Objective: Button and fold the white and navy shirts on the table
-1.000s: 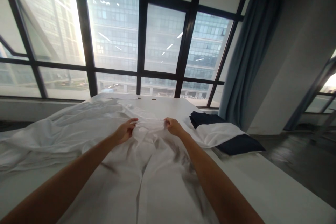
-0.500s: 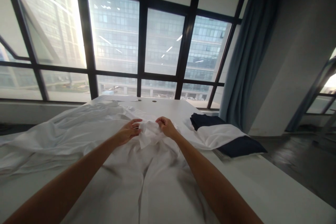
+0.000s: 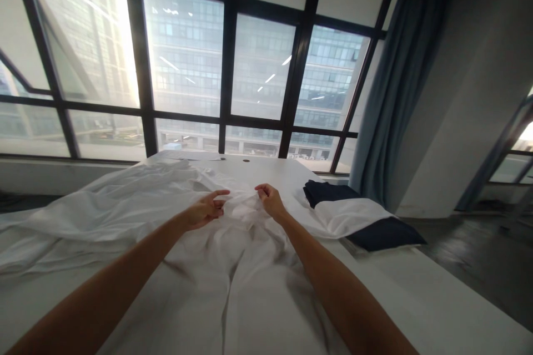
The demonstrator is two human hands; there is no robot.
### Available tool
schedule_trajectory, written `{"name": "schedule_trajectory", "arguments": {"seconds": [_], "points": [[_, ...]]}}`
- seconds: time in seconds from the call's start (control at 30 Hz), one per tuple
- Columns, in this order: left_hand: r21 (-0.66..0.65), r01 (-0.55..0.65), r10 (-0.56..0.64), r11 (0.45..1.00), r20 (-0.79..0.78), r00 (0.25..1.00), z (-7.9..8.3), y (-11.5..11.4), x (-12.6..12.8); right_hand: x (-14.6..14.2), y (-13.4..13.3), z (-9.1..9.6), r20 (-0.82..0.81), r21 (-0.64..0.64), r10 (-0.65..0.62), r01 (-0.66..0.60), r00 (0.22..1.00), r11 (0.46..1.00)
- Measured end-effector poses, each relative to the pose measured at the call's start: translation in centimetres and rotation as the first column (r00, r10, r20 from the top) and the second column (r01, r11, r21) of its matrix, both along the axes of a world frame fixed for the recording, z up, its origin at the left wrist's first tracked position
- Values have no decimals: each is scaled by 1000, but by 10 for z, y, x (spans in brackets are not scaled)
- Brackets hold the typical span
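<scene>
A white garment [image 3: 258, 288] with a front opening lies spread in front of me, its upper end bunched and creased. At the left of that bunched end is my left hand [image 3: 203, 212], its index finger stretched out and the other fingers partly curled. No cloth shows clearly gripped there. Across from it, my right hand [image 3: 270, 199] pinches the garment's top edge between thumb and fingers. The fold under these fingertips is partly blurred.
More rumpled white cloth [image 3: 108, 205] covers the left of the white table [image 3: 275, 167]. To the right lie dark navy folded cloth [image 3: 383, 234] and a white piece [image 3: 352, 215] across it. Large windows [image 3: 187, 55] and a blue curtain [image 3: 391, 94] stand behind.
My left index finger has straightened and its grasp on the cloth has loosened. The right hand has shifted slightly right, and the raised white fold has dropped flatter.
</scene>
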State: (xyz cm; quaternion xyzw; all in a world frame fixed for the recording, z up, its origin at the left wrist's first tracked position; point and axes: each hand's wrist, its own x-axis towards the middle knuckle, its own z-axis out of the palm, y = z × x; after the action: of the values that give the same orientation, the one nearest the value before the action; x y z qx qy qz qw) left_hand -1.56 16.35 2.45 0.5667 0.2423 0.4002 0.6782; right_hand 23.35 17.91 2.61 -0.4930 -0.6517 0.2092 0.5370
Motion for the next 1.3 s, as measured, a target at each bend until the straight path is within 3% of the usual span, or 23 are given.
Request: {"name": "schedule_trajectory", "arguments": {"seconds": [0.07,0.13,0.23,0.33,0.4,0.53,0.63,0.7,0.77,0.83,0.9,0.97,1.07,1.17,1.3], "points": [[18,36,-36,999,46,998,1,-3,5,-1,-8,4,104,105,-105,94,989,990],[35,-36,32,999,120,992,1,-5,10,-5,-19,10,217,288,-227,160,950,944],[43,-223,210,974,208,955,1,-5,16,-15,-37,20,385,457,-241,43,891,888],[39,-326,304,945,267,914,1,-3,17,-28,-49,24,567,363,-52,-193,822,912],[37,-357,331,933,295,896,2,-2,17,-36,-52,23,656,275,9,-251,754,928],[27,-463,441,886,263,858,-1,4,14,-44,-49,16,756,170,-21,-165,655,972],[87,-567,540,819,219,813,-8,12,12,-45,-46,15,723,81,-7,-75,691,994],[194,-611,582,768,187,791,-12,14,11,-46,-46,15,693,37,-9,-22,721,999],[395,-639,651,660,123,749,-10,11,9,-47,-47,16,694,21,-25,14,720,1000],[684,-559,729,470,56,682,-4,4,8,-47,-49,17,724,37,-38,16,689,999],[910,-307,753,279,-9,658,4,-4,5,-47,-50,18,757,84,-52,-18,651,996],[984,-40,730,172,-100,676,13,-9,2,-45,-51,19,778,122,-59,-59,626,991],[987,111,747,113,-158,646,23,-9,-7,-43,-50,19,794,124,-43,-92,606,988],[991,106,799,85,-132,587,30,-6,-15,-43,-49,17,823,113,-20,-129,568,985],[992,99,805,74,-118,581,34,-6,-19,-39,-50,19,843,96,-2,-146,538,985]]}}
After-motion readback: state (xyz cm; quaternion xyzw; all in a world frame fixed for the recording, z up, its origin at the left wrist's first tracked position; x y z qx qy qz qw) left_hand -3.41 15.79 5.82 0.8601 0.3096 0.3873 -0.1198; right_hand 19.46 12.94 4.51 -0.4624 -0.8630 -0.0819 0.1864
